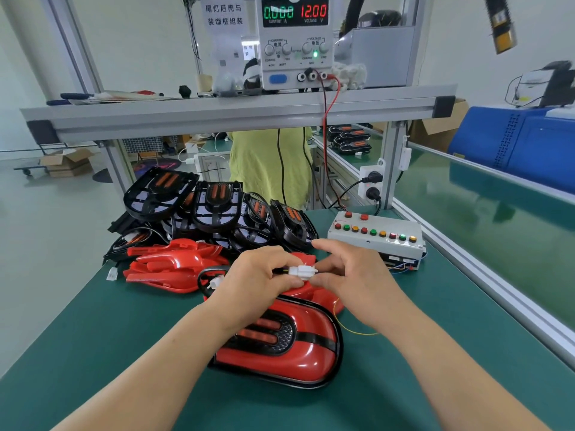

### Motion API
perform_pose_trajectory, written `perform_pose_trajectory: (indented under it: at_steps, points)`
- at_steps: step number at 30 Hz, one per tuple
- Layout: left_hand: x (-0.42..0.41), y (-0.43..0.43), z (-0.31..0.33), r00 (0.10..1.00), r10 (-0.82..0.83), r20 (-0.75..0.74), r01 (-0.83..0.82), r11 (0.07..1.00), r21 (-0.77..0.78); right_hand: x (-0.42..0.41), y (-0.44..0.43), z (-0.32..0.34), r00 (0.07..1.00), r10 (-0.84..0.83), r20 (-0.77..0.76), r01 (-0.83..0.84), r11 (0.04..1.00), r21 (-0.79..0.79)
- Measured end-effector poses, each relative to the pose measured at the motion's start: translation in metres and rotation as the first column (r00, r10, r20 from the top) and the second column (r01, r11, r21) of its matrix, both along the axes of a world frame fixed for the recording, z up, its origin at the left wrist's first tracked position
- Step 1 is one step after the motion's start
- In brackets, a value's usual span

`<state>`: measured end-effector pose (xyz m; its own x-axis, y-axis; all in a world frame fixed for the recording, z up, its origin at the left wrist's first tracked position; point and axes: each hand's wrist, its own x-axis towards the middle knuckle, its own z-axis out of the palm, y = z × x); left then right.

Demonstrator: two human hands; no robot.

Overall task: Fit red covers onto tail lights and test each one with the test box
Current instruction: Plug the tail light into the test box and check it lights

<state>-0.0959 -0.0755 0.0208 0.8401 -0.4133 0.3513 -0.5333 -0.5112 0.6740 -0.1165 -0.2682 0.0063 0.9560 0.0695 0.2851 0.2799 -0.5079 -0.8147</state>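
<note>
Left grip (pixel 261 275): fingers curled, pinching the left half of a white plastic connector (pixel 303 271) where its dark cable enters.
Right grip (pixel 351 275): thumb and fingers clamped on the connector's right end, index finger raised.
Tail light (pixel 280 343): on the desk (pixel 93 353) under the forearms, just below the hands. It is a rounded teardrop with a glossy red cover, a black band and rim, and two orange bars in a textured black inset.
Red covers (pixel 174 265): a loose heap of glossy moulded shells, left of the hands.
Bare tail lights (pixel 217 206): black ribbed housings with orange bars, piled leaning behind the covers.
Test box (pixel 376 236): a grey rectangular case right of the pile, near the right grip, with red, green and amber round buttons in rows on top.
Wiring: a thin yellow wire (pixel 354 331) loops beside the tail light.
Shelf (pixel 233 110): an aluminium rail above the desk carrying a power supply (pixel 294 42) that reads 0.000 and 12.00, with red and black leads (pixel 326 104) hanging from it.
Beyond: a person in a yellow-green shirt (pixel 270 169) stands behind the desk.
</note>
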Motion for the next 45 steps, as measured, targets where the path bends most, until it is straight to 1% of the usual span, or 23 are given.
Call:
perform_pose_trajectory:
  at_steps: [3,8,13,15,18,21,23,25,29,33,34,36,40,42,45]
  points:
    - [0.001,0.001,-0.006,1.0,0.005,-0.022,-0.006,1.0,-0.014,0.002,0.001,-0.005,1.0,0.006,0.0,-0.006,1.0,0.002]
    - [0.0,0.002,-0.013,0.995,-0.004,-0.102,-0.009,0.992,-0.122,0.006,0.001,-0.007,1.0,0.022,-0.001,-0.022,1.0,-0.008]
    - [0.003,0.001,-0.012,0.995,0.001,-0.102,-0.015,0.99,-0.137,0.01,0.0,-0.006,1.0,0.027,-0.002,-0.027,1.0,0.011]
    - [0.004,0.002,-0.011,0.997,0.0,-0.082,-0.006,0.997,-0.071,0.01,-0.001,-0.008,1.0,0.03,-0.001,-0.03,0.999,0.015]
    - [0.011,0.01,-0.004,1.0,0.002,-0.028,0.002,0.993,0.117,0.011,-0.001,-0.014,1.0,0.026,0.002,-0.026,0.999,-0.031]
    - [0.021,0.031,0.005,0.998,0.061,-0.011,-0.054,0.939,0.339,0.013,-0.004,-0.02,1.0,-0.015,-0.017,0.014,0.996,-0.086]
    - [0.025,0.044,0.005,0.995,0.096,0.004,-0.088,0.887,0.452,0.013,-0.007,-0.024,0.999,-0.031,-0.018,0.028,0.994,-0.106]
    - [0.027,0.052,0.001,0.994,0.109,0.019,-0.103,0.852,0.513,0.012,-0.008,-0.027,0.999,-0.043,-0.016,0.041,0.992,-0.118]
    - [0.031,0.056,-0.011,0.99,0.136,0.026,-0.13,0.846,0.518,0.011,-0.007,-0.029,0.998,-0.053,-0.029,0.049,0.992,-0.119]
    - [0.033,0.059,-0.021,0.979,0.189,-0.079,-0.128,0.867,0.482,0.012,-0.01,-0.031,0.998,-0.046,-0.031,0.042,0.99,-0.132]
    - [0.032,0.059,-0.024,0.976,0.199,-0.092,-0.135,0.877,0.462,0.012,-0.01,-0.032,0.998,-0.047,-0.031,0.042,0.989,-0.139]
    - [0.029,0.056,-0.031,0.971,0.23,-0.07,-0.182,0.894,0.41,0.012,-0.012,-0.032,0.998,-0.05,-0.027,0.045,0.989,-0.143]
    - [0.022,0.044,-0.048,0.95,0.312,-0.03,-0.303,0.938,0.17,0.014,-0.014,-0.03,0.998,-0.056,0.008,0.056,0.986,-0.155]
    - [0.017,0.037,-0.055,0.935,0.354,-0.033,-0.352,0.934,0.055,0.017,-0.016,-0.027,0.998,-0.057,0.024,0.06,0.986,-0.155]
    - [0.012,0.027,-0.062,0.909,0.412,-0.064,-0.415,0.908,-0.062,0.023,-0.019,-0.022,0.998,-0.054,0.011,0.055,0.982,-0.18]
